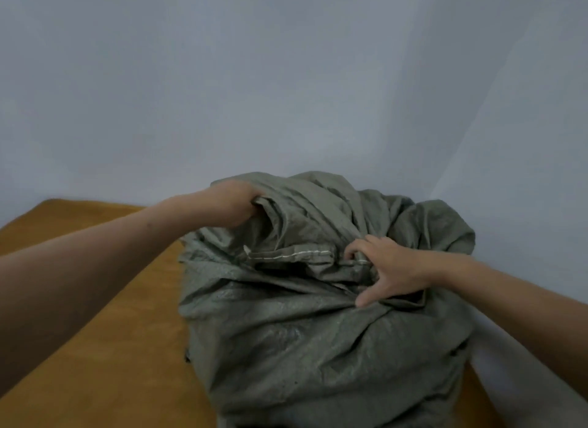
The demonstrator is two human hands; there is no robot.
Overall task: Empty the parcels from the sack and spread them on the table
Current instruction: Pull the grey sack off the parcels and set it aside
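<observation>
Head view, the only one here: there's a big grey-green woven sack (318, 332) sitting on the orange-brown surface (105, 348), pushed over toward its right edge and the far right corner, close to the pale wall (286, 77). It's bulging and crumpled, with the hemmed mouth folded over on top.

The person's left hand (234, 203) is up at the far left of the sack's top, grip pressed together around a bunched fold of the fabric, fingers buried in it. The right hand (386, 268) is on the near right side of the top, fingertips pinching the stitched hem while the thumb presses down into the cloth below it. Both forearms are bare and reach in from the near edge.

Can't see any parcels, the sack's fabric hides whatever's inside. Left part of the surface is just bare.
</observation>
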